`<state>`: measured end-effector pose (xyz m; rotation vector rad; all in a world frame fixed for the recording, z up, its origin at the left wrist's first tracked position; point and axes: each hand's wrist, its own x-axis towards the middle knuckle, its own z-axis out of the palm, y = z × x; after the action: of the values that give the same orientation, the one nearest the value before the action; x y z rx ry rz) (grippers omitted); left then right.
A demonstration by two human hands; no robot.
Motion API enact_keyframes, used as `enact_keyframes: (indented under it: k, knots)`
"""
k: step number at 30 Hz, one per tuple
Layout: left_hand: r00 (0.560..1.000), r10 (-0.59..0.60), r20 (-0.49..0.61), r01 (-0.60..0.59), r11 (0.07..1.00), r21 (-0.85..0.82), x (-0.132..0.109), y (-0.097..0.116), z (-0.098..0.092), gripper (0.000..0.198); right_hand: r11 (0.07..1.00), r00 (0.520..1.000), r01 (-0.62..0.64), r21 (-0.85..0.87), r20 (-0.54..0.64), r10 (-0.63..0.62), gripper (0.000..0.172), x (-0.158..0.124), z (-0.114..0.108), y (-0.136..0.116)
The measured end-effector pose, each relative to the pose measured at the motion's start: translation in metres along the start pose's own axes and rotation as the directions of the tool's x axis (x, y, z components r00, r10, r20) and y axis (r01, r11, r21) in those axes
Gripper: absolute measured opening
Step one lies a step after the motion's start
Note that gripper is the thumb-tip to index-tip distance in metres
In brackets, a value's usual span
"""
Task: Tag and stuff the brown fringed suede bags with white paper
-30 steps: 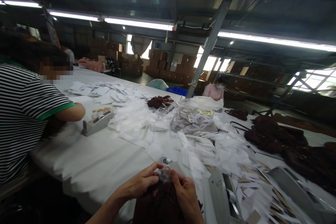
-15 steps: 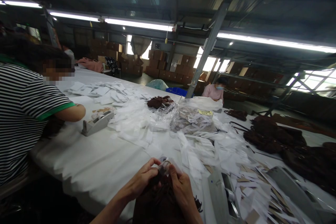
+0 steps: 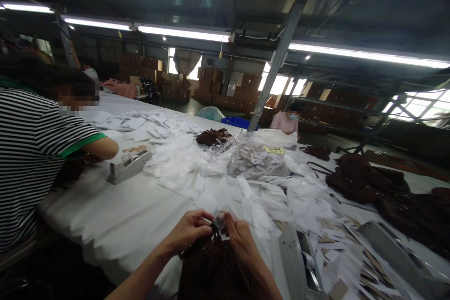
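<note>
Pinching a clear bag (image 3: pixel 221 219) between the fingertips of both hands, I hold it at the near edge of the desk (image 3: pixel 133 218), right over a brown garment (image 3: pixel 211 269) bunched up below my wrists. My left hand (image 3: pixel 188 230) is curled shut, thumb and forefinger gripping the bag's left side and touching the cloth. My right hand (image 3: pixel 242 240) grips the bag's right side the same way, its heel resting on the garment. What is in the bag is too small to tell.

Just beyond my hands lies a wide litter of white slips (image 3: pixel 281 197), spreading across the middle of the desk. A grey tape dispenser (image 3: pixel 295 258) sits just right of my right hand, with card strips (image 3: pixel 355 262) strewn around it. Further back is a plastic sack of tags (image 3: pixel 260 157), and a heap of brown clothes (image 3: pixel 369 183) lies well off to the right.

On my left a person in a striped shirt (image 3: pixel 31 150) leans over the desk, with a second dispenser (image 3: pixel 128 166) near their arm. Across the desk sits a person in pink (image 3: pixel 285 122).
</note>
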<state>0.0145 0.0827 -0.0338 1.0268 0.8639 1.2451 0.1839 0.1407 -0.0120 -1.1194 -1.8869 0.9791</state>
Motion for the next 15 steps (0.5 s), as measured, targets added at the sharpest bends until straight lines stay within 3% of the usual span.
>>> enact_keyframes:
  k: [7, 12, 15]
  knots:
    - [0.997, 0.045, -0.07, -0.056, 0.984, -0.168, 0.002, -0.012, -0.002, 0.06, 0.998, 0.993, 0.037, 0.042, 0.11, -0.042, 0.071, 0.004, 0.008, -0.011]
    - [0.992, 0.066, -0.104, -0.073, 0.995, -0.063, 0.001, -0.006, 0.005, 0.056, 0.989, 0.987, 0.124, -0.085, 0.117, -0.113, 0.06, 0.008, 0.007, -0.005]
    - [0.979, 0.075, -0.187, -0.08, 0.997, -0.021, 0.002, -0.009, 0.01, 0.048, 0.987, 0.982, 0.128, -0.1, 0.149, -0.113, 0.059, 0.009, 0.006, -0.002]
